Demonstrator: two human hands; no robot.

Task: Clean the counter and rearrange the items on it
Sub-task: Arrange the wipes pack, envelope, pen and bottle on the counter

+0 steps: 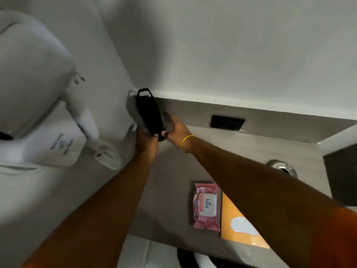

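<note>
Both hands hold a long black bottle (149,115) up in the far left corner of the grey counter (170,176); the bottle is dark all over, has a loop handle on its top, and leans with its top toward the wall; its bottom end is close to the counter, but I cannot tell if it touches. The left hand (146,141) grips the bottom end with its fingers curled round it; the right hand (178,127) is wrapped round the right side of the bottle, thumb up along it, and it wears a yellow band (186,141) on the wrist.

A pink pack of wipes (207,206) lies flat near the front edge of the counter; an orange packet (235,221) lies just beside it on the right, partly under the right arm; the counter between the pack and the bottle is bare grey. A black socket plate (227,122) sits in the low back ledge; a shiny metal drain (284,168) is on the right. On the left wall a white hair dryer (85,120) hangs with its curly cord (108,154), close to the bottle.
</note>
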